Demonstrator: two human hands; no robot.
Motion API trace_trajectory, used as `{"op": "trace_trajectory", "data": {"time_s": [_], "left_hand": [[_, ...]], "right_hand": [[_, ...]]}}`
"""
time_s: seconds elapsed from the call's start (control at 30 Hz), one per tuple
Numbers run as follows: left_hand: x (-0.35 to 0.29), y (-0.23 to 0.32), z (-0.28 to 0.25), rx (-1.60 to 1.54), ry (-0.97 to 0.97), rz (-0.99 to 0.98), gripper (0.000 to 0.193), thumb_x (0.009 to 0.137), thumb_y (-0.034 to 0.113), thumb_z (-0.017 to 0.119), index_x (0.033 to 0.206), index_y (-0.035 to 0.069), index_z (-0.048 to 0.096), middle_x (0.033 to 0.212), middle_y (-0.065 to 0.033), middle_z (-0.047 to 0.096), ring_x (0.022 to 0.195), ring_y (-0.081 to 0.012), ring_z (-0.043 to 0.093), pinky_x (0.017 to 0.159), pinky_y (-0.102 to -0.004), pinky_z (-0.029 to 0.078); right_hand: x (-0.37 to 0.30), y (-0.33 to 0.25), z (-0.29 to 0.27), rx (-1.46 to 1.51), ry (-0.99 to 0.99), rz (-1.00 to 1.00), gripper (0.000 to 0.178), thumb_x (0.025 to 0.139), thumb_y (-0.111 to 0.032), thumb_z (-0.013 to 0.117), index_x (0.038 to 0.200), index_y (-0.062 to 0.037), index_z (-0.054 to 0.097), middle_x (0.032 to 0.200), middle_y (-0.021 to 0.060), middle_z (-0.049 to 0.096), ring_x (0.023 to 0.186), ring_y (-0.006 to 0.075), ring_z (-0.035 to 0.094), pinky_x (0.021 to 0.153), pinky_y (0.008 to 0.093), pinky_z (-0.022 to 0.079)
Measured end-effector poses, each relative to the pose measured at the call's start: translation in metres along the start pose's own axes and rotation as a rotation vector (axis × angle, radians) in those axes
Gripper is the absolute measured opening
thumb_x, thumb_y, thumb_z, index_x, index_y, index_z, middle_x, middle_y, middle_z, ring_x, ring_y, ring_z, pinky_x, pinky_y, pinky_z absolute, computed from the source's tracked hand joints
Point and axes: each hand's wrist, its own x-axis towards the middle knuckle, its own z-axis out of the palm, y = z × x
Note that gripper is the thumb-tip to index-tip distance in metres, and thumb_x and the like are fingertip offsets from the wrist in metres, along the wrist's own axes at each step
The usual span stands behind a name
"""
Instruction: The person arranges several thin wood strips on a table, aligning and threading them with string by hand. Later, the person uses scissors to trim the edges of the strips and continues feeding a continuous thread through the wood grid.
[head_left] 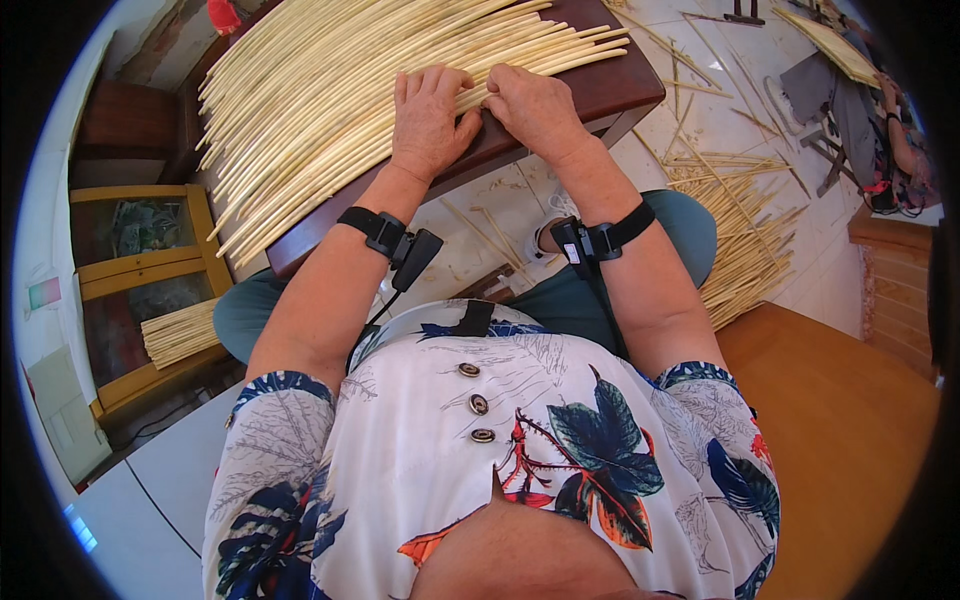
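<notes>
A wide layer of pale, thin plant stalks (300, 130) lies side by side across a dark red-brown table (590, 85). My left hand (430, 120) rests over the near stalks, its fingers bent across them and its thumb curled in on the near side. Close beside it, my right hand (535, 108) is closed, thumb and forefinger pinched at the same near edge of the layer. Both hands seem to grip a stalk there, though its part under the fingers is hidden. A black strap with a small device is on each forearm.
More stalks lie heaped on the tiled floor (740, 230) at the right, with loose ones scattered beyond. A wooden-framed cabinet (150, 265) stands left, with a stalk bundle (180, 333) beside it. Another person (905, 150) is at the far right, near a pale board (828, 45).
</notes>
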Motion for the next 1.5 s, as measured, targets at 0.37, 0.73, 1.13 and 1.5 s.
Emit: {"op": "trace_trajectory", "data": {"time_s": [0.37, 0.73, 1.13, 1.5], "left_hand": [[0.0, -0.003, -0.002, -0.078, -0.012, 0.006, 0.035, 0.064, 0.007, 0.064, 0.095, 0.008, 0.05, 0.097, -0.0096, 0.052, 0.09, -0.0325, 0.043, 0.084, -0.0396, 0.033], [0.0, -0.003, 0.0, -0.041, 0.006, 0.017, 0.034, 0.068, 0.01, 0.068, 0.096, 0.007, 0.05, 0.095, -0.0092, 0.052, 0.088, -0.0317, 0.044, 0.082, -0.0391, 0.034], [0.001, -0.002, 0.001, 0.017, 0.0, 0.007, 0.03, 0.07, 0.014, 0.067, 0.094, 0.008, 0.051, 0.093, -0.0089, 0.052, 0.088, -0.0312, 0.044, 0.082, -0.0388, 0.034], [0.001, 0.0, 0.002, 0.049, -0.013, -0.005, 0.028, 0.068, 0.013, 0.065, 0.093, 0.009, 0.052, 0.091, -0.0085, 0.052, 0.09, -0.0304, 0.045, 0.084, -0.0392, 0.034]], "right_hand": [[0.001, 0.0, 0.0, 0.033, -0.032, 0.056, 0.014, 0.073, -0.015, 0.06, 0.077, -0.0041, 0.051, 0.072, 0.0138, 0.061, 0.068, 0.0323, 0.062, 0.06, 0.0406, 0.05], [0.001, 0.0, 0.002, -0.006, -0.072, 0.092, 0.012, 0.077, -0.017, 0.06, 0.082, -0.0072, 0.054, 0.077, 0.0094, 0.062, 0.071, 0.0287, 0.061, 0.061, 0.0382, 0.048], [0.002, -0.002, -0.008, 0.076, -0.104, 0.095, 0.013, 0.076, -0.015, 0.061, 0.082, -0.0057, 0.054, 0.078, 0.0132, 0.062, 0.075, 0.0324, 0.062, 0.065, 0.0405, 0.049], [0.004, 0.003, -0.008, 0.017, -0.107, -0.002, 0.012, 0.077, -0.009, 0.055, 0.089, -0.0077, 0.056, 0.083, 0.0094, 0.06, 0.079, 0.0295, 0.06, 0.067, 0.0378, 0.048]]}}
